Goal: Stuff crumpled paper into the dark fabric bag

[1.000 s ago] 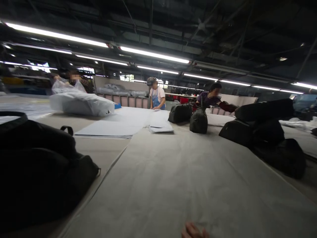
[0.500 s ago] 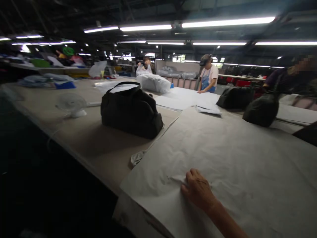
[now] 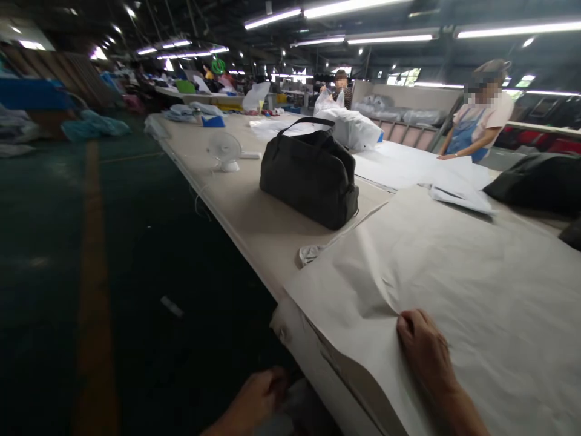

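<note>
My right hand (image 3: 426,351) lies at the near part of a large sheet of beige paper (image 3: 494,290), its fingers gathering a crease. The sheet covers the long cutting table (image 3: 254,236), and its near edge hangs folded over the table's side. My left hand (image 3: 256,402) sits low by that folded edge, blurred, with a pale fold (image 3: 295,412) beside it. Whether it grips anything is hidden. A dark green duffel bag (image 3: 308,172) stands on the bare tabletop beyond the sheet, with a small crumpled grey cloth (image 3: 311,254) by the paper's edge.
A small white fan (image 3: 224,151) stands on the table. White sheets (image 3: 460,194) and a plastic-wrapped bundle (image 3: 349,128) lie farther along. A black bag (image 3: 535,181) sits at right. Co-workers (image 3: 476,118) (image 3: 338,91) stand beyond. A dark green floor (image 3: 136,272) runs along the left.
The view has swung left and tilted up, showing more floor. My left hand has come into view at the bottom, and the crease under my right hand has grown larger.
</note>
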Demonstrator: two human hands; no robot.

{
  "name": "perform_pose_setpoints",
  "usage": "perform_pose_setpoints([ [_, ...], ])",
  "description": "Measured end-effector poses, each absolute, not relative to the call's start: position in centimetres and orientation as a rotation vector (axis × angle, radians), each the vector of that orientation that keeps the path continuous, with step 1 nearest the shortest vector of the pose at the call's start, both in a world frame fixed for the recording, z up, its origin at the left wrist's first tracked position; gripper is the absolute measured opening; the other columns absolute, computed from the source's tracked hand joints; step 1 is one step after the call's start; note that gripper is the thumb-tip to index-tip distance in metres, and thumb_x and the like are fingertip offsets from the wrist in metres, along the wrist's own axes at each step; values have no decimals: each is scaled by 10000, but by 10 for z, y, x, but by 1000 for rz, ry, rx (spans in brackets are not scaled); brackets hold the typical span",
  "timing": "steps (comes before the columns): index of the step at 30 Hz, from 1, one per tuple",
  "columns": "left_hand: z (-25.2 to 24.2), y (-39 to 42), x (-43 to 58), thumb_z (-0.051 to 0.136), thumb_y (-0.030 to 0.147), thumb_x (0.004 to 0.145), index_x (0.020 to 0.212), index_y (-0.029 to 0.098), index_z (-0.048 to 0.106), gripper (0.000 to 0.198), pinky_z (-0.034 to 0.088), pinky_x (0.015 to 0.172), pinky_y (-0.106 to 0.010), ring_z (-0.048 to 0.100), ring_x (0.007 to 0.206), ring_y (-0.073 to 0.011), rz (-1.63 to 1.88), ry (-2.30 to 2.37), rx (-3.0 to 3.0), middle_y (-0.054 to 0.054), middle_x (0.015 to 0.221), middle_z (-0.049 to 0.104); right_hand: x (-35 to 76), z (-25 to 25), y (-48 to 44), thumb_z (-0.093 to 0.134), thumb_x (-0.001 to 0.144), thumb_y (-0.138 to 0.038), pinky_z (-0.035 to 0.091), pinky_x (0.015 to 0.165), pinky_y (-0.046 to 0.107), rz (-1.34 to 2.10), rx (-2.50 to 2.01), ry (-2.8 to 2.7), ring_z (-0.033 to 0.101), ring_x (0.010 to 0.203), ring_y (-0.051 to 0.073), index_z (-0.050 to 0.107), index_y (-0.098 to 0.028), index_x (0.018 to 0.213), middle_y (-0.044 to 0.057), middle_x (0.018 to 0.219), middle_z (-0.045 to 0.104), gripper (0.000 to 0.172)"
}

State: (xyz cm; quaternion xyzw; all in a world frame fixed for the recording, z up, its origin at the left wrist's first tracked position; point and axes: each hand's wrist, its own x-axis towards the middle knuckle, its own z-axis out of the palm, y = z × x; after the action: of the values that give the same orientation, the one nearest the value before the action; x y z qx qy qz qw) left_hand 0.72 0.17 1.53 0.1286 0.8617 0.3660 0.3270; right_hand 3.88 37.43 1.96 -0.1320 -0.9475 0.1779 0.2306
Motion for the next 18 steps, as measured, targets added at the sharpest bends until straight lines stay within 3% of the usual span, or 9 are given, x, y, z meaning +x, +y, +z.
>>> perform_pose_setpoints([
  [4, 54, 20, 12, 451, 438, 994, 985, 211, 721, 353, 493, 751, -251, 689, 784, -177, 1183, 2202, 495, -5, 836, 743, 41, 27, 376, 410, 790, -573, 468, 749, 385, 889, -670, -2497, 643, 780, 264, 633, -211, 783, 90, 855, 675, 426],
  [8, 80, 39, -3, 484, 445, 984, 1025, 197, 718, 343, 498, 773, -234, 701, 808, -173, 1420, 2308, 629, -32, 850, 750, 41, 43, 376, 453, 594, -670, 475, 793, 423, 1160, -1044, -2365, 645, 803, 307, 660, -211, 765, 96, 794, 691, 532],
  [13, 95, 68, -72, 571, 497, 891, 1014, 212, 723, 346, 503, 927, -306, 673, 987, -232, 1626, 2475, 535, -58, 1014, 741, 44, 38, 376, 543, 592, -663, 461, 628, 347, 1476, -1082, -2119, 586, 671, 243, 657, -195, 753, 43, 656, 641, 507],
  [18, 118, 127, -160, 701, 706, 671, 1242, 156, 626, 796, 413, 1107, -454, 544, 1274, -364, 1728, 2357, 469, -161, 1356, 615, 42, 9, 379, 675, 644, -674, 405, 488, 279, 1853, -1026, -1755, 501, 570, 173, 641, -184, 852, 15, 688, 648, 534],
])
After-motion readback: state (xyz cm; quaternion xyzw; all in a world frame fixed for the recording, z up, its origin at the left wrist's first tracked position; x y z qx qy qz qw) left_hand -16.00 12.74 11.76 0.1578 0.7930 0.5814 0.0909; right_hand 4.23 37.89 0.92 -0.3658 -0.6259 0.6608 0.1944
